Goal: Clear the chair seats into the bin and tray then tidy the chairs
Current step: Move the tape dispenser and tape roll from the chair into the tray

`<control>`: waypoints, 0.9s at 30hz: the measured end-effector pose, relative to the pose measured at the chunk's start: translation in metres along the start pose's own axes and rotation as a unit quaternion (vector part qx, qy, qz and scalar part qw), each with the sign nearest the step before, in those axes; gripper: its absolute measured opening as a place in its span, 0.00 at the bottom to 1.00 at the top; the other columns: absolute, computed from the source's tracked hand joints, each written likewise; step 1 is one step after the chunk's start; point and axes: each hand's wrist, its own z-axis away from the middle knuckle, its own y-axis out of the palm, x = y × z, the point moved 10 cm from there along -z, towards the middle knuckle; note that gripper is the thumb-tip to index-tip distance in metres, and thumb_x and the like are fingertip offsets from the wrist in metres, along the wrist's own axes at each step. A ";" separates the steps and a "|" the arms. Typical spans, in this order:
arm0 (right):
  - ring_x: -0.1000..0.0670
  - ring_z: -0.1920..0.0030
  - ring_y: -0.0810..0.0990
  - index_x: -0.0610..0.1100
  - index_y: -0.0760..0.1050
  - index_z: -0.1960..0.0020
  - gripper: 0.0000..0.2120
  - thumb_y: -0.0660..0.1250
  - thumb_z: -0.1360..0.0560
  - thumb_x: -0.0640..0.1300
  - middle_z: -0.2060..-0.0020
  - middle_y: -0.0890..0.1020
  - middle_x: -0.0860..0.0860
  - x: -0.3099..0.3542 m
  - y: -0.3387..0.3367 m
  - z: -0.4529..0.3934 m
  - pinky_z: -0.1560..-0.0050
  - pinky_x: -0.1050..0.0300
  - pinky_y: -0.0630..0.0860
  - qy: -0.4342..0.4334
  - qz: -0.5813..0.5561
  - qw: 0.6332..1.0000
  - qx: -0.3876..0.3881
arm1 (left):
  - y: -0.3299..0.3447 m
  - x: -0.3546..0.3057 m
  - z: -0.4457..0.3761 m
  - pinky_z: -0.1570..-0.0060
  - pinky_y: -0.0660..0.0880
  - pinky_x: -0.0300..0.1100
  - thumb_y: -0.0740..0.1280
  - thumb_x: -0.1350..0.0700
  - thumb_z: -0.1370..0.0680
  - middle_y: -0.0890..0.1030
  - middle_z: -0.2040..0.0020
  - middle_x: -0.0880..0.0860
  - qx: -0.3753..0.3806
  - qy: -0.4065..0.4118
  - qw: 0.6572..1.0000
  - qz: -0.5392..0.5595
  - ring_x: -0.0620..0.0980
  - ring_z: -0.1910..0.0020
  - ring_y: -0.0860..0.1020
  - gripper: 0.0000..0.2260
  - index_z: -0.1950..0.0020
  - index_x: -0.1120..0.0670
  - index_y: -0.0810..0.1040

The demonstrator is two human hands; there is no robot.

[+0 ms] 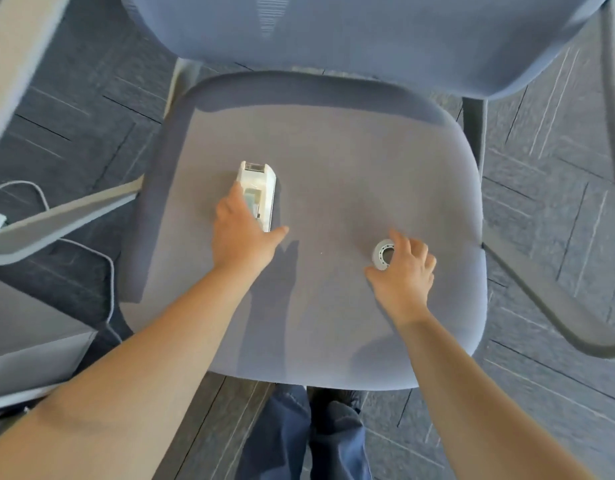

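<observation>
A grey-blue office chair seat [333, 168] fills the middle of the view. On its left part lies a white oblong device [261, 181] with a small window at its far end. My left hand [243, 233] rests over the near end of the device, fingers on its left side and thumb spread to the right. On the right part of the seat lies a small white ring-shaped roll [382, 254]. My right hand [406, 271] curls around the roll, with fingers and thumb on its edges. Both items still lie on the seat.
The chair's backrest [368, 36] stands at the far side, a grey armrest [57, 220] on the left and another [558, 306] on the right. A white cable [102, 271] runs over the dark carpet at left. A pale cabinet [29, 341] stands at lower left.
</observation>
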 end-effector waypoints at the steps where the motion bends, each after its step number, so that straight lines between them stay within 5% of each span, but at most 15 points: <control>1: 0.40 0.33 0.61 0.46 0.63 0.30 0.29 0.66 0.30 0.38 0.31 0.64 0.45 0.000 0.000 -0.002 0.35 0.48 0.62 0.000 0.011 1.000 -0.006 | 0.002 0.001 -0.002 0.40 0.68 0.50 0.72 0.55 0.31 0.63 0.30 0.55 -0.001 -0.004 1.000 0.000 0.54 0.33 0.65 0.39 0.27 0.51 0.53; 7: 0.40 0.39 0.64 0.43 0.67 0.34 0.25 0.64 0.30 0.35 0.36 0.66 0.42 0.007 -0.001 -0.011 0.38 0.54 0.64 -0.015 -0.003 1.000 -0.007 | 0.003 0.001 -0.013 0.56 0.66 0.45 0.68 0.62 0.29 0.67 0.35 0.59 -0.008 -0.009 0.999 -0.032 0.61 0.43 0.73 0.27 0.32 0.55 0.62; 16: 0.42 0.35 0.65 0.43 0.66 0.33 0.25 0.67 0.29 0.38 0.35 0.68 0.42 0.078 -0.042 0.011 0.39 0.56 0.65 -0.055 -0.116 0.991 0.039 | -0.049 -0.014 0.014 0.52 0.65 0.43 0.68 0.61 0.31 0.70 0.32 0.55 -0.002 -0.056 0.996 0.071 0.59 0.39 0.72 0.34 0.28 0.52 0.57; 21: 0.51 0.50 0.70 0.44 0.66 0.34 0.24 0.68 0.28 0.44 0.37 0.72 0.46 0.135 -0.077 0.042 0.57 0.63 0.67 -0.105 -0.168 0.978 0.060 | -0.109 -0.042 0.047 0.54 0.66 0.42 0.69 0.59 0.31 0.73 0.39 0.52 -0.030 -0.038 0.987 0.152 0.53 0.50 0.71 0.32 0.31 0.50 0.60; 27: 0.51 0.50 0.72 0.44 0.68 0.36 0.22 0.67 0.29 0.46 0.40 0.76 0.46 0.208 -0.118 0.104 0.55 0.61 0.66 -0.193 -0.195 0.959 0.077 | -0.210 -0.052 0.111 0.53 0.66 0.42 0.70 0.58 0.31 0.69 0.47 0.47 -0.122 -0.010 0.968 0.219 0.51 0.50 0.70 0.30 0.32 0.51 0.62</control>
